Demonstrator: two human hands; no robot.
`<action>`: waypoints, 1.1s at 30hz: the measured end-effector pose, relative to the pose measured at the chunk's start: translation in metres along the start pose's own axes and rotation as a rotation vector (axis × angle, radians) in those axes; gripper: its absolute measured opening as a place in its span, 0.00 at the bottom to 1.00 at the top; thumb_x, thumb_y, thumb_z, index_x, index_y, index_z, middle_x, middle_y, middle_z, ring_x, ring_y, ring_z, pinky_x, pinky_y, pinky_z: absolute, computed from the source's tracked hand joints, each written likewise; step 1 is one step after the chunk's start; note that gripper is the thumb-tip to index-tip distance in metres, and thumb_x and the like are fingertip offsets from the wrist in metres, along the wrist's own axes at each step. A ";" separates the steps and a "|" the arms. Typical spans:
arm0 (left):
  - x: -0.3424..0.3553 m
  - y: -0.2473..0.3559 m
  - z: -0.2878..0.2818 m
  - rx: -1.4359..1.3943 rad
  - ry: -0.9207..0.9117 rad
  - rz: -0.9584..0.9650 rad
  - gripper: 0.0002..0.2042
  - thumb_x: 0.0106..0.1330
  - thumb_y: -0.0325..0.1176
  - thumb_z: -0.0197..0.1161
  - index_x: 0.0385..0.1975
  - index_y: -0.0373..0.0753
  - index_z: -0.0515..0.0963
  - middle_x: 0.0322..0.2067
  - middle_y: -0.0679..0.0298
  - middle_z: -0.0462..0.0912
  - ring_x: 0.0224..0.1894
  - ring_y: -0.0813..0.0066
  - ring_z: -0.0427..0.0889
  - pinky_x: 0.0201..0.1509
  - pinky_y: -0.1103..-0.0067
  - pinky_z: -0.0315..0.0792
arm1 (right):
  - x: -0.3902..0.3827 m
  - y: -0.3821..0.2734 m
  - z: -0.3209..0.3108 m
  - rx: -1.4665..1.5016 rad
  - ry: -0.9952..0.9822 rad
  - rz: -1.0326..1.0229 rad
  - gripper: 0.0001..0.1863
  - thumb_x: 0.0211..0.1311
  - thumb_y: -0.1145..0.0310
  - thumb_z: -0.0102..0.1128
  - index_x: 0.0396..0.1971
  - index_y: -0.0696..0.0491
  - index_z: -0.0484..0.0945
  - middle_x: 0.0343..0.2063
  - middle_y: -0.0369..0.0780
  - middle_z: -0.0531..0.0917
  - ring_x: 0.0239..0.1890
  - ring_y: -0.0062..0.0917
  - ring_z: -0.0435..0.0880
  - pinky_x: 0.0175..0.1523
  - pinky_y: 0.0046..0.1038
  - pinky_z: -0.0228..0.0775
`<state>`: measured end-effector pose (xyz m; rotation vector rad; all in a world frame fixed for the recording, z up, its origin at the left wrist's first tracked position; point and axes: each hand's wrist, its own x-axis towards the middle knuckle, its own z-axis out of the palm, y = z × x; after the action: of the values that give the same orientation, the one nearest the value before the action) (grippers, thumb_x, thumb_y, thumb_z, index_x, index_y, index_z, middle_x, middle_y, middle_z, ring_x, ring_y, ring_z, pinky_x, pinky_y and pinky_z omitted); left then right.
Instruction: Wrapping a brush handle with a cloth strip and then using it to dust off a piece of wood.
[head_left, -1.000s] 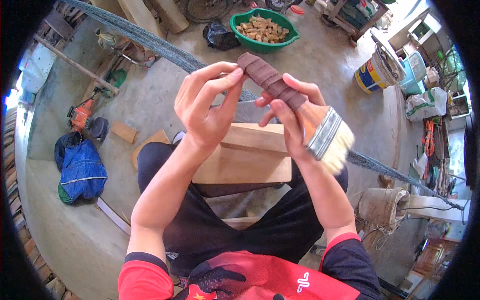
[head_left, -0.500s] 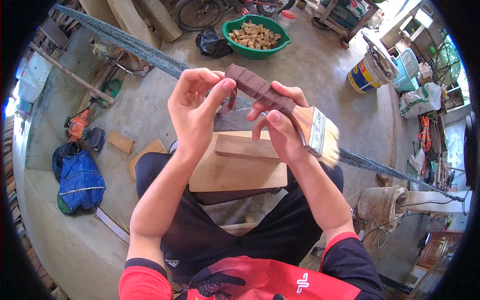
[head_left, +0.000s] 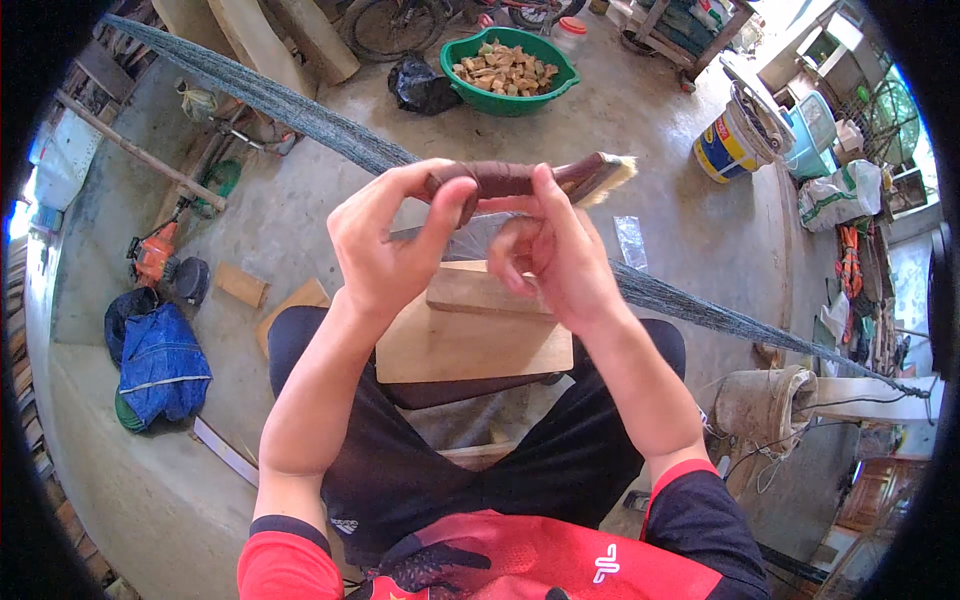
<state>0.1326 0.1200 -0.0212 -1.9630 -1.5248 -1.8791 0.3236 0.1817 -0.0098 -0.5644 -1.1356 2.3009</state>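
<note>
A wide paintbrush (head_left: 595, 178), its handle wound with dark brown strip (head_left: 503, 178), lies roughly horizontal above my lap, pale bristles to the right. My left hand (head_left: 385, 245) grips the wrapped handle's left end between thumb and fingers. My right hand (head_left: 565, 260) holds the brush nearer the ferrule, thumb along it, with the lower fingers curled beneath. Under both hands a pale wooden board (head_left: 470, 355) rests across my lap, with a longer, narrow wood block (head_left: 475, 303) lying on it, partly hidden by my right hand.
A grey mesh hammock (head_left: 720, 320) stretches diagonally across the scene. Ahead are a green basin (head_left: 480, 95) of wood chunks, a black bag (head_left: 420, 85), and a bucket (head_left: 735, 145). At left lie an orange-motored tool (head_left: 155, 260), blue tarp (head_left: 160, 365) and wood pieces (head_left: 240, 282).
The brush has turned from slanting down-right to nearly level, bristles swinging up and seen edge-on. My right hand has rotated and its fingers curl lower. My left hand has shifted slightly.
</note>
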 end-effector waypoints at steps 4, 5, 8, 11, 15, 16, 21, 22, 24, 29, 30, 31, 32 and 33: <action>0.002 -0.005 0.001 0.009 0.021 -0.170 0.07 0.65 0.31 0.73 0.37 0.35 0.85 0.27 0.59 0.88 0.29 0.75 0.87 0.36 0.80 0.78 | -0.020 -0.010 0.005 -1.070 0.382 -0.476 0.09 0.70 0.67 0.64 0.39 0.58 0.84 0.22 0.40 0.83 0.21 0.19 0.78 0.26 0.20 0.68; 0.004 -0.003 0.001 0.006 -0.005 -0.182 0.08 0.66 0.32 0.72 0.37 0.35 0.85 0.26 0.60 0.87 0.28 0.77 0.87 0.36 0.80 0.78 | -0.017 -0.011 0.003 -1.070 0.382 -0.472 0.09 0.70 0.67 0.64 0.39 0.58 0.84 0.22 0.40 0.83 0.21 0.19 0.78 0.26 0.20 0.68; 0.004 0.003 0.004 0.015 -0.116 -0.146 0.07 0.66 0.32 0.71 0.35 0.35 0.85 0.26 0.60 0.88 0.29 0.78 0.87 0.36 0.80 0.78 | 0.007 -0.019 -0.011 -1.442 0.348 -1.342 0.09 0.65 0.70 0.65 0.43 0.54 0.83 0.28 0.36 0.84 0.32 0.31 0.83 0.34 0.31 0.74; 0.001 0.007 0.007 -0.017 -0.188 -0.160 0.07 0.67 0.31 0.70 0.38 0.34 0.84 0.27 0.60 0.87 0.29 0.78 0.87 0.36 0.80 0.78 | 0.002 -0.006 -0.011 -1.367 0.275 -0.901 0.12 0.67 0.64 0.65 0.45 0.53 0.81 0.27 0.40 0.85 0.30 0.34 0.84 0.38 0.34 0.76; -0.004 0.007 0.018 -0.234 -0.210 -0.322 0.08 0.68 0.30 0.68 0.42 0.34 0.83 0.29 0.58 0.87 0.31 0.78 0.88 0.37 0.80 0.78 | -0.004 -0.003 -0.005 -1.312 0.320 -0.562 0.17 0.69 0.54 0.64 0.37 0.54 0.84 0.23 0.45 0.85 0.25 0.40 0.85 0.33 0.34 0.75; -0.003 0.008 0.019 -0.238 -0.229 -0.336 0.09 0.69 0.30 0.67 0.44 0.34 0.83 0.30 0.59 0.86 0.30 0.79 0.85 0.35 0.80 0.77 | -0.003 -0.002 -0.005 -1.265 0.359 -0.561 0.19 0.67 0.52 0.66 0.32 0.55 0.85 0.22 0.45 0.85 0.24 0.38 0.85 0.30 0.34 0.73; 0.002 0.005 0.015 -0.180 -0.310 -0.282 0.10 0.70 0.28 0.65 0.48 0.35 0.82 0.29 0.62 0.84 0.27 0.80 0.77 0.32 0.80 0.72 | -0.003 -0.010 -0.008 -1.232 0.398 -0.491 0.19 0.66 0.52 0.67 0.32 0.56 0.86 0.20 0.44 0.84 0.20 0.32 0.81 0.29 0.31 0.71; 0.002 0.004 0.013 -0.127 -0.325 -0.275 0.10 0.70 0.28 0.66 0.48 0.36 0.82 0.28 0.64 0.83 0.26 0.80 0.74 0.32 0.80 0.71 | -0.002 -0.011 -0.010 -1.202 0.418 -0.507 0.19 0.66 0.52 0.67 0.31 0.56 0.86 0.19 0.43 0.83 0.19 0.31 0.80 0.28 0.30 0.70; 0.003 0.002 0.011 -0.077 -0.339 -0.267 0.10 0.69 0.28 0.67 0.49 0.37 0.83 0.27 0.66 0.82 0.26 0.80 0.72 0.32 0.81 0.70 | -0.001 -0.015 -0.012 -1.196 0.453 -0.536 0.20 0.65 0.52 0.67 0.30 0.56 0.86 0.15 0.40 0.81 0.16 0.26 0.77 0.26 0.28 0.67; 0.006 -0.004 0.017 -0.208 -0.275 -0.244 0.07 0.67 0.29 0.69 0.40 0.34 0.86 0.31 0.67 0.82 0.31 0.83 0.77 0.37 0.84 0.71 | 0.000 -0.019 -0.020 -1.193 0.527 -0.609 0.20 0.65 0.52 0.67 0.29 0.56 0.86 0.14 0.38 0.80 0.16 0.23 0.77 0.25 0.26 0.65; 0.005 -0.006 0.016 -0.210 -0.275 -0.243 0.07 0.67 0.29 0.69 0.40 0.34 0.86 0.31 0.67 0.82 0.31 0.83 0.77 0.37 0.84 0.71 | 0.001 -0.020 -0.021 -1.165 0.571 -0.627 0.20 0.65 0.52 0.67 0.29 0.56 0.86 0.14 0.38 0.80 0.16 0.23 0.77 0.25 0.26 0.64; 0.004 -0.009 0.013 -0.274 -0.345 -0.395 0.07 0.68 0.30 0.68 0.39 0.33 0.86 0.33 0.66 0.83 0.34 0.82 0.78 0.40 0.83 0.71 | 0.001 -0.021 -0.022 -1.137 0.615 -0.645 0.20 0.65 0.52 0.67 0.29 0.56 0.86 0.14 0.37 0.80 0.16 0.23 0.77 0.25 0.26 0.64; 0.003 -0.013 0.009 -0.338 -0.415 -0.548 0.07 0.69 0.31 0.68 0.38 0.33 0.87 0.35 0.66 0.84 0.36 0.82 0.79 0.42 0.82 0.72 | -0.001 -0.024 -0.021 -1.162 0.651 -0.645 0.19 0.65 0.52 0.67 0.29 0.55 0.87 0.15 0.37 0.81 0.16 0.22 0.78 0.25 0.26 0.65; 0.003 -0.018 0.005 -0.337 -0.414 -0.547 0.07 0.69 0.31 0.68 0.38 0.33 0.87 0.35 0.66 0.84 0.36 0.82 0.79 0.42 0.82 0.72 | 0.000 -0.024 -0.022 -1.162 0.651 -0.646 0.19 0.65 0.52 0.67 0.29 0.55 0.87 0.15 0.37 0.81 0.16 0.22 0.78 0.25 0.26 0.65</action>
<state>0.1241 0.1339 -0.0301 -2.3821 -2.1675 -2.1276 0.3419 0.2072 -0.0026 -1.0280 -1.8355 0.6618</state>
